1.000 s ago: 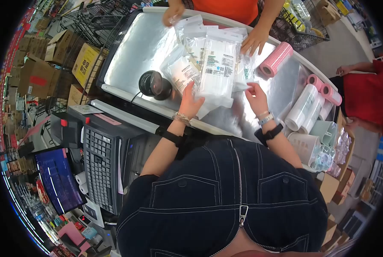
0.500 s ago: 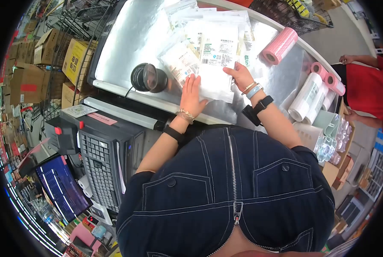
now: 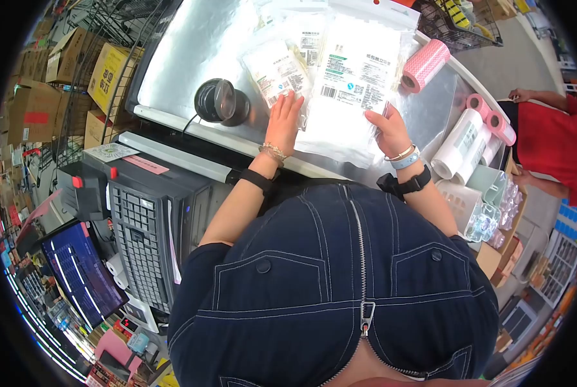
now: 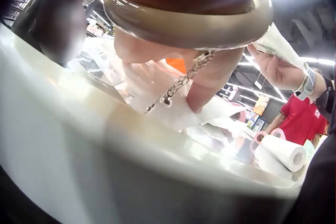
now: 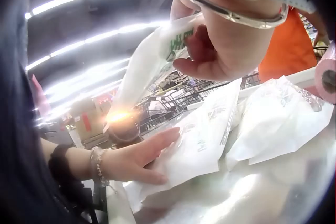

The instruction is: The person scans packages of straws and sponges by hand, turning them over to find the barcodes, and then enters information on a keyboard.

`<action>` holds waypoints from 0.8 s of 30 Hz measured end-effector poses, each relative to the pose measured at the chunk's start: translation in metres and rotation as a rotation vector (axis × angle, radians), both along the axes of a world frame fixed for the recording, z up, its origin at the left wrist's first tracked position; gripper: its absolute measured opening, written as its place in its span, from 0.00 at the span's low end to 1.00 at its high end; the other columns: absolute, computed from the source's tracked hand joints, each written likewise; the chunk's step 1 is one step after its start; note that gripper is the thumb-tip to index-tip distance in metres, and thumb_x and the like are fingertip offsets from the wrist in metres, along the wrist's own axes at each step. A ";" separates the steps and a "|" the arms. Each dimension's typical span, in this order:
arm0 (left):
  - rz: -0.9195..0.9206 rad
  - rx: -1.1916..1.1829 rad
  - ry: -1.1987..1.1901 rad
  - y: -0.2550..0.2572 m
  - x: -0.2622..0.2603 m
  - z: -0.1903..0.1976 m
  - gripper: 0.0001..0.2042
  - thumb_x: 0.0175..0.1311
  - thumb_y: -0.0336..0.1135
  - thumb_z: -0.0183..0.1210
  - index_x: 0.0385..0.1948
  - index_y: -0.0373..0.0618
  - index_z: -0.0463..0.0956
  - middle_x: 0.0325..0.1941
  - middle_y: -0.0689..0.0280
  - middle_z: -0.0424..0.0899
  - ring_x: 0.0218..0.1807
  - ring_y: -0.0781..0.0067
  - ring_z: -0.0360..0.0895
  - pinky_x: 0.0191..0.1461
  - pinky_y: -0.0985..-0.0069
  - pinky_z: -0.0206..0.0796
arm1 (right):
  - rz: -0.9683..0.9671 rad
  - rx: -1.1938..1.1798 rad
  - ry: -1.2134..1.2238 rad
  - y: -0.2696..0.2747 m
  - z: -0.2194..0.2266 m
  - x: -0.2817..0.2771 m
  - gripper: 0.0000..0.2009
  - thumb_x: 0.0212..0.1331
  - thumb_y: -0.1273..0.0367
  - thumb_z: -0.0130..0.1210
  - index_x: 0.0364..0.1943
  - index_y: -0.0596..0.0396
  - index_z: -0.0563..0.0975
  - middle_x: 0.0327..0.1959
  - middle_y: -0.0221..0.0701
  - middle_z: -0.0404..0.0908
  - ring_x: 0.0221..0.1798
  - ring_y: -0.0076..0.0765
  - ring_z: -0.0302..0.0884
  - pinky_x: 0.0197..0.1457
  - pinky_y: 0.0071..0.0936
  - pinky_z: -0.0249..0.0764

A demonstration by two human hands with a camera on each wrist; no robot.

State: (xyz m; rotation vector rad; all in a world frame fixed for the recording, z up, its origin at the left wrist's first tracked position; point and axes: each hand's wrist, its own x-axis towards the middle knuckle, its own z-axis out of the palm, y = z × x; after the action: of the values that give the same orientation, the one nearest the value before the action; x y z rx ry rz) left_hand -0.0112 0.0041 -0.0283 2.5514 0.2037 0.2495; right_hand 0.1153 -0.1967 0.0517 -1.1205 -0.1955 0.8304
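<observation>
My right hand [image 3: 391, 132] pinches the lower right edge of a flat, clear-and-white plastic package [image 3: 343, 119] with printed labels and a barcode. The right wrist view shows this package [image 5: 139, 64] tilted up above the others. Fingers straight and spread, my left hand [image 3: 282, 126] lies on the lower end of a second white package [image 3: 272, 64]; the right wrist view also shows this hand [image 5: 139, 161] pressed flat there. More such packages [image 3: 310, 39] lie behind, partly covered by the raised one. A black round scanner [image 3: 221, 103] stands left of my left hand.
A pink patterned roll [image 3: 425, 66] lies right of the packages on the metal counter [image 3: 172, 71]. White rolls [image 3: 456, 145] and smaller pink rolls [image 3: 500, 126] are at the right end. A keyboard [image 3: 140, 238] sits at left. A person in orange [image 5: 289, 48] stands across the counter.
My right hand took hold of the top package by its edge and raised it towards me. The other person's hands, earlier on the packages, left the head view. My left hand stays on the packages.
</observation>
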 end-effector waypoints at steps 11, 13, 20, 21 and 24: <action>0.086 -0.261 -0.117 -0.027 -0.008 -0.033 0.29 0.55 0.39 0.47 0.60 0.46 0.50 0.64 0.59 0.52 0.64 0.60 0.51 0.65 0.68 0.44 | 0.122 -0.502 -0.614 0.097 0.046 -0.045 0.29 0.45 0.74 0.52 0.55 0.66 0.57 0.48 0.42 0.70 0.50 0.33 0.68 0.51 0.24 0.64; 0.026 0.078 -0.089 -0.028 -0.009 -0.025 0.30 0.55 0.42 0.46 0.61 0.46 0.48 0.64 0.60 0.53 0.64 0.63 0.51 0.65 0.68 0.45 | 0.126 -0.531 -0.498 0.134 0.039 -0.058 0.30 0.44 0.72 0.53 0.54 0.67 0.56 0.45 0.45 0.71 0.48 0.35 0.68 0.49 0.24 0.64; -0.020 0.014 0.529 -0.010 -0.048 0.029 0.24 0.55 0.41 0.45 0.54 0.44 0.61 0.57 0.55 0.63 0.60 0.56 0.59 0.61 0.62 0.51 | 0.195 -0.481 -0.603 0.162 -0.027 -0.045 0.31 0.48 0.77 0.48 0.59 0.65 0.51 0.52 0.45 0.65 0.52 0.40 0.64 0.56 0.28 0.61; -0.054 -0.047 0.571 -0.013 -0.049 0.042 0.23 0.55 0.41 0.45 0.53 0.44 0.63 0.56 0.54 0.65 0.59 0.55 0.60 0.60 0.61 0.52 | 0.062 -0.398 -0.485 0.154 -0.014 -0.042 0.33 0.46 0.80 0.49 0.60 0.65 0.49 0.52 0.45 0.65 0.51 0.40 0.66 0.56 0.28 0.62; -0.045 -0.143 0.512 -0.019 -0.046 0.041 0.21 0.54 0.40 0.45 0.50 0.43 0.68 0.53 0.53 0.68 0.58 0.53 0.62 0.59 0.59 0.53 | 0.087 -0.382 -0.495 0.154 -0.023 -0.024 0.31 0.47 0.80 0.48 0.58 0.66 0.52 0.52 0.43 0.65 0.50 0.38 0.66 0.54 0.28 0.62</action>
State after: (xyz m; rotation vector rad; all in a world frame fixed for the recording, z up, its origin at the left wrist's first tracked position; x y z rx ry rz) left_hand -0.0573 -0.0144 0.0130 2.4268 0.3410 -0.4273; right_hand 0.0911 -0.0431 0.0289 -1.6809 -0.5151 0.6682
